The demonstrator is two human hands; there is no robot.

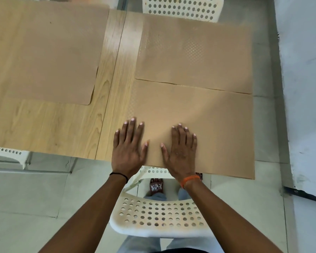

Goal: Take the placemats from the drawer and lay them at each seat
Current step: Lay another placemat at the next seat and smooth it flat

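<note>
Three placemats already out of the drawer and down on the wooden table (113,70), filling most of the frame. Judging by that, well along with the task, though not provably finished.

Upper left: largest-looking placemat (44,52), flat, rounded corner toward the middle, nothing touching it. Upper right: second placemat (195,55), flat, set before the far chair (181,8) at the top edge. Centre right: near placemat (217,128), far edge meeting or just overlapping the second one along a thin seam; cannot tell which. Hangs past the table's near edge at lower right, above the near chair (159,216), so probably wants a push inward and some squaring up.

Lower left: sliver of a third chair (5,152), with bare wood in front of it and no mat of its own. Looks like one seat left to serve, if counted as a seat. No drawer in view, nor any spare mat, so hard to say how many remain.

Lower centre: left hand (129,148), fingers straight and spread, palm down, half on the near placemat's left edge, half on bare table. Beside it, right hand (181,150), likewise flat and spread, wholly on the same mat, gripping nothing. Reads as smoothing or positioning, the final touch for this seat
</note>
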